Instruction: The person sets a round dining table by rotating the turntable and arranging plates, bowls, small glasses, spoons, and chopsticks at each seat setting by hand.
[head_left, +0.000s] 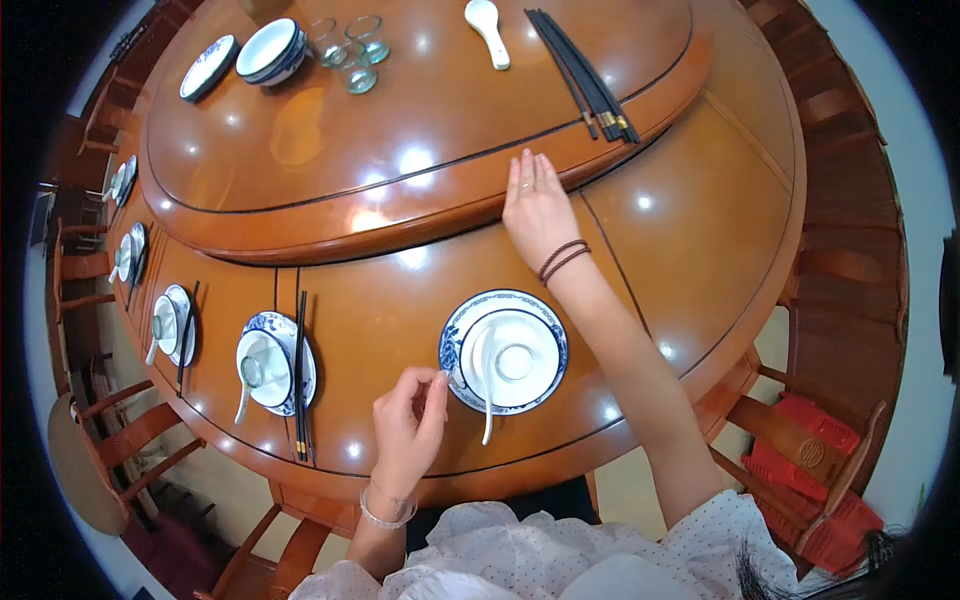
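Observation:
My right hand [540, 205] reaches forward with its fingers stretched out, over the rim of the raised round turntable [420, 215]. Just beyond its fingertips lies a bundle of black chopsticks [590, 85] with gold bands near one end. My left hand [410, 420] is curled near the table's front edge, thumb against the fingers, with nothing visible in it. Between my arms stands a place setting: a blue-and-white plate [455, 335] with a white bowl [535, 340] on it, a small glass [514, 363] inside, and a white spoon [487, 385] leaning at the left.
On the turntable are a white spoon [488, 35], several small glasses [361, 78], stacked bowls [270, 52] and stacked plates [208, 68]. Place settings with chopsticks [301, 375] beside them continue leftward. Wooden chairs [140, 440] surround the table; red crates [800, 450] are at the right.

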